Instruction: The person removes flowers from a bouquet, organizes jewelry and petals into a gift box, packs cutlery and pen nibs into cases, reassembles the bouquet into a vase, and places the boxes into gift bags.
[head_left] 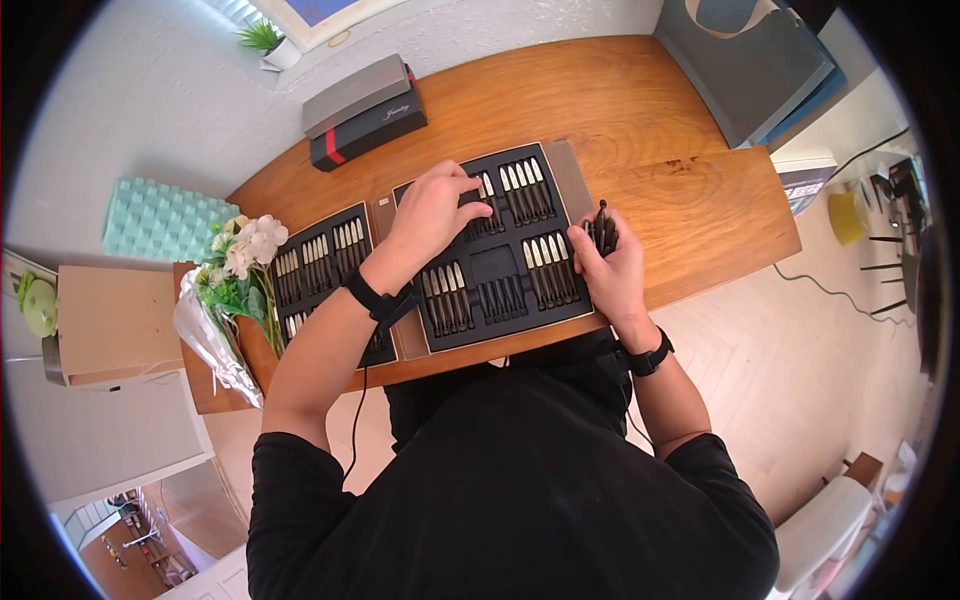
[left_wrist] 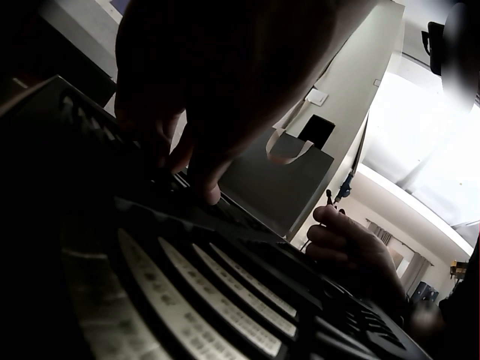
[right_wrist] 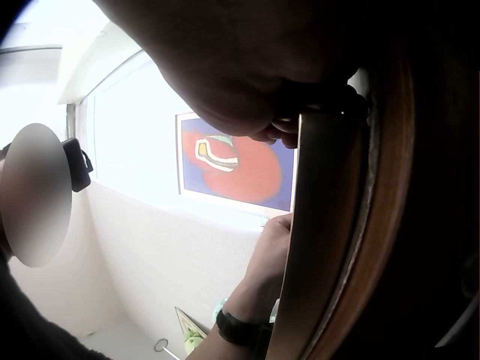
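An open two-part case [head_left: 492,262] holds rows of slim pieces with pale blades and dark handles [head_left: 535,192]. My left hand [head_left: 430,212] reaches over its right half, index finger and thumb down at the pieces in the upper-left slot group; whether they pinch one is hidden. In the left wrist view, fingertips of that left hand [left_wrist: 202,161] dip to the dark tray, with pale blades [left_wrist: 187,307] nearer the camera. Beyond the case's right edge, my right hand [head_left: 615,270] grips several dark-handled pieces [head_left: 600,232] upright. In the right wrist view, this hand [right_wrist: 247,75] is dark and its hold hidden.
The case's left half [head_left: 325,262] holds more pieces. Flowers [head_left: 245,250] in foil wrap lie at the left of the wooden table [head_left: 600,100]. Behind the case are a black and grey box [head_left: 370,120]; a grey paper bag [head_left: 735,80] stands at the back right.
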